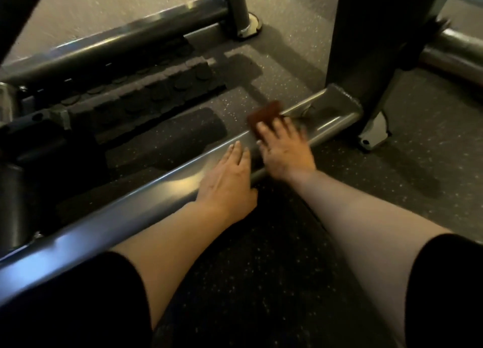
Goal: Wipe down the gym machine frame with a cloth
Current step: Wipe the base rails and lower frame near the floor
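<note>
A grey metal base rail (pixel 156 191) of the gym machine runs low over the floor, from the lower left up to the right. My left hand (pixel 227 180) lies flat on top of it with straight fingers. Just beyond, my right hand (pixel 282 149) presses a dark brown cloth (pixel 265 112) onto the rail with spread fingers, close to where the rail meets a dark upright post (pixel 366 47). The right hand is blurred by motion. Most of the cloth is hidden under its fingers.
A second grey rail (pixel 117 44) runs parallel farther back, with black rubber pads (pixel 156 91) between the two. A white foot bracket (pixel 373 130) sits at the post's base. Speckled rubber floor (pixel 261 269) lies in front. Another tube (pixel 454 57) is at the far right.
</note>
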A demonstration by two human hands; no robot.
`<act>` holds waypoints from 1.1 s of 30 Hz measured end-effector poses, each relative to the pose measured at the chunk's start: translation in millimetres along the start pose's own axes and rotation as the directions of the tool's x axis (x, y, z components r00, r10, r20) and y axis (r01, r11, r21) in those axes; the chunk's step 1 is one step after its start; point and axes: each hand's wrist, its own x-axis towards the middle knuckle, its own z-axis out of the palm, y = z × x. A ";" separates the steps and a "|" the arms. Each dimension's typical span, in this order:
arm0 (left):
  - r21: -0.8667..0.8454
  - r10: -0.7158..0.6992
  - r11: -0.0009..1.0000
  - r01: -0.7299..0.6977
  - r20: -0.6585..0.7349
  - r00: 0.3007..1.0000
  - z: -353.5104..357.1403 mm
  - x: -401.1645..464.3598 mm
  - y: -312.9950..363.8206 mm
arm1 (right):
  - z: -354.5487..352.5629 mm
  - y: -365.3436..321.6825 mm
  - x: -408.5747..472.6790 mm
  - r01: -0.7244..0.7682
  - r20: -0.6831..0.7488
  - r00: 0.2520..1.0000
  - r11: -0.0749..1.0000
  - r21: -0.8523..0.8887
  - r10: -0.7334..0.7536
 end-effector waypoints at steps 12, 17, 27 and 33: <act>0.145 -0.113 0.984 0.105 0.051 0.992 25.9 31.7 41.8 | -36.9 129.9 45.4 -0.111 -0.174 0.979 0.994 -0.021 0.106; 0.152 -0.156 0.977 0.151 0.024 0.987 27.0 33.3 48.5 | -6.8 82.6 40.0 0.165 -0.255 0.954 0.986 0.016 -0.156; 0.276 -0.214 0.939 0.204 0.009 0.977 16.1 43.4 57.3 | -11.9 116.4 42.8 -0.054 -0.536 0.843 0.999 0.002 0.047; -0.212 -0.268 0.954 0.213 -0.277 0.923 18.5 58.9 68.8 | 4.2 78.6 22.4 0.195 -0.530 0.841 0.975 0.102 -0.113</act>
